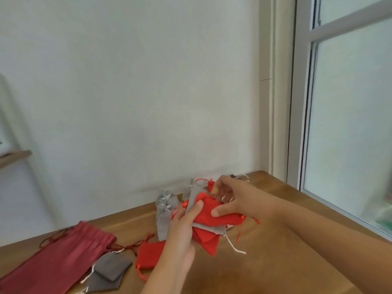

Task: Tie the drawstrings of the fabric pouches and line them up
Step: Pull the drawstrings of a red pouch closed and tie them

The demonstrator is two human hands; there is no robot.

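**Holding a bundle of pouches over the back of the bench**

Spanning the lower part of the view, the wooden bench runs back to a pale wall, with a window along its right edge. The largest thing on it is a long dark red pouch lying flat at the near left corner, its gathered mouth pointing toward the middle.

The left hand comes up from the near edge and is clamped on a bundle of pouches, red and grey mixed, held above the bench near its back edge; the thumb lies on top. The right hand reaches in from the right and also holds the bundle, thumb pressed on the red cloth and fingers curled round its far end.

Behind the bundle, a cluster of grey pouches lies against the wall, tops gathered. Two dark grey pouches overlap near the left front, just beside the long one. A small red pouch lies flat between them and the left wrist. A white drawstring dangles from the bundle's lower side.
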